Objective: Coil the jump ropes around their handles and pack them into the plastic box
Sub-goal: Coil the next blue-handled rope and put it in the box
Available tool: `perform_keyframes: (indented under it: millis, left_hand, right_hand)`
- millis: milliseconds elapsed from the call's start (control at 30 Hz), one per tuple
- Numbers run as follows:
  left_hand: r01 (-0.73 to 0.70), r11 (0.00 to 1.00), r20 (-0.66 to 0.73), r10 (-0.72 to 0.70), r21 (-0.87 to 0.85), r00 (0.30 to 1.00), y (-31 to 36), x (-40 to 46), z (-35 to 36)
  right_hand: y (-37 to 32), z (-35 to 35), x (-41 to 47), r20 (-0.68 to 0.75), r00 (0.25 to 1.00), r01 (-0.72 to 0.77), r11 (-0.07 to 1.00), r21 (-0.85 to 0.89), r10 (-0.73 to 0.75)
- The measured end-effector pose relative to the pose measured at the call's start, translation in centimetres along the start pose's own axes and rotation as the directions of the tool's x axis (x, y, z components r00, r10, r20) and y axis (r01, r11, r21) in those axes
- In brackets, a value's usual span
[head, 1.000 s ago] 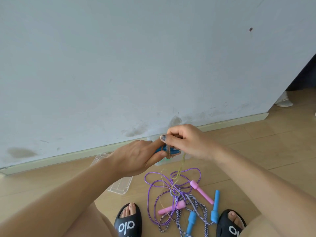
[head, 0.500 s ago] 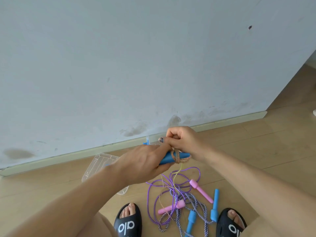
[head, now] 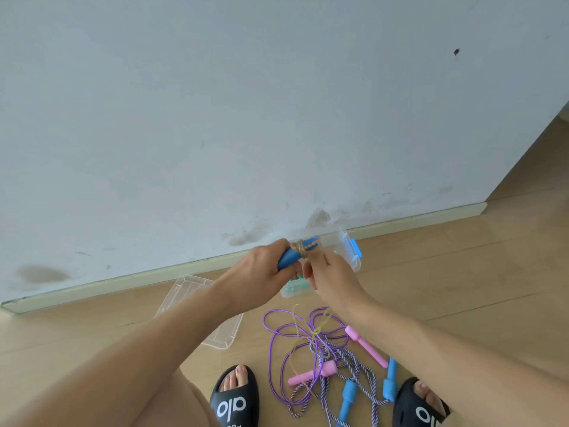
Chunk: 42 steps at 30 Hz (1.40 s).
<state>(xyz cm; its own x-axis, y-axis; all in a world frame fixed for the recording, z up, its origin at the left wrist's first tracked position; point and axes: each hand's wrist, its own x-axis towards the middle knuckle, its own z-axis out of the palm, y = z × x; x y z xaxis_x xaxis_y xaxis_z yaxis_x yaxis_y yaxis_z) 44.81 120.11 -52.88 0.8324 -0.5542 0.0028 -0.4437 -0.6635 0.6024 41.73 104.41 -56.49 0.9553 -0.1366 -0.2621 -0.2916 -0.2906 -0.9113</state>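
My left hand (head: 261, 274) grips a pair of blue handles (head: 289, 257) with several turns of thin tan rope (head: 303, 249) wound round them. My right hand (head: 332, 280) sits just below the handles and pinches the loose tan rope, which trails down to the floor. Behind my hands stands the clear plastic box (head: 351, 254) with a blue latch, against the skirting; something green shows inside it. On the floor lie a purple rope (head: 271, 349) with pink handles (head: 366, 346) and a striped rope (head: 357, 368) with blue handles (head: 348, 399).
The box's clear lid (head: 200, 303) lies on the wooden floor to the left. A pale wall (head: 277, 118) with a skirting board runs close behind. My feet in black slides (head: 234, 399) stand either side of the loose ropes.
The handles have tilted so their free end points up and right. My right hand has dropped from above the handles to below them, carrying the tan rope round.
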Motion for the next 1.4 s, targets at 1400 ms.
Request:
perform_keyframes:
  millis: [1400]
  left_hand:
    - [0.106, 0.99, -0.02, -0.104, 0.091, 0.994, -0.2, 0.4, -0.2]
  right_hand:
    - [1.2, 0.4, -0.2, 0.158, 0.987, -0.004, 0.992, -0.125, 0.024]
